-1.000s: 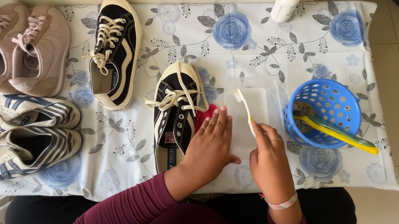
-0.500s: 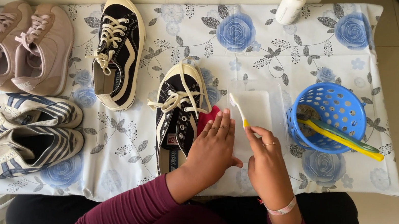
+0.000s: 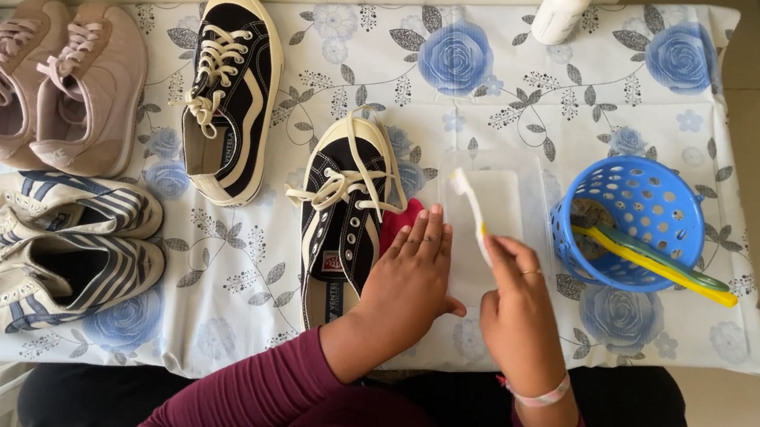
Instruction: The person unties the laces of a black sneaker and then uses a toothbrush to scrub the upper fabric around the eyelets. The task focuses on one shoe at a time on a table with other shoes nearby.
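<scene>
Head view, looking straight down: your left hand (image 3: pixel 410 281) lies flat with the fingers released and spread, palm down, covering most of a red cloth (image 3: pixel 398 224) that shows just beside the black canvas sneaker (image 3: pixel 341 213). The fingertips reach onto a clear shallow tray (image 3: pixel 526 179) with a white pad (image 3: pixel 502 203) in it. Your right hand (image 3: pixel 516 310) is clenched around the yellow handle of a toothbrush (image 3: pixel 470 211); its white head points up and away from you, lying over the white pad. A pale band sits on that wrist.

That sneaker stands toe away from you, white laces loose, in the middle of the table covered by a white cloth with blue roses (image 3: pixel 459 58). Its mate, a second black sneaker (image 3: pixel 229 96), lies well apart to your left. Farther left sits a pair of pink sneakers (image 3: pixel 55 83), and near them, closer to you, a pair of white striped sneakers (image 3: pixel 43 247) lying on their sides.

To your right, just beside the tray, a blue perforated basket (image 3: pixel 639 218) holds a long yellow and green brush (image 3: pixel 652 264), whose end sticks out over the rim. A white bottle (image 3: pixel 564 8) stands at the far edge of the table. Your sleeves are maroon.
</scene>
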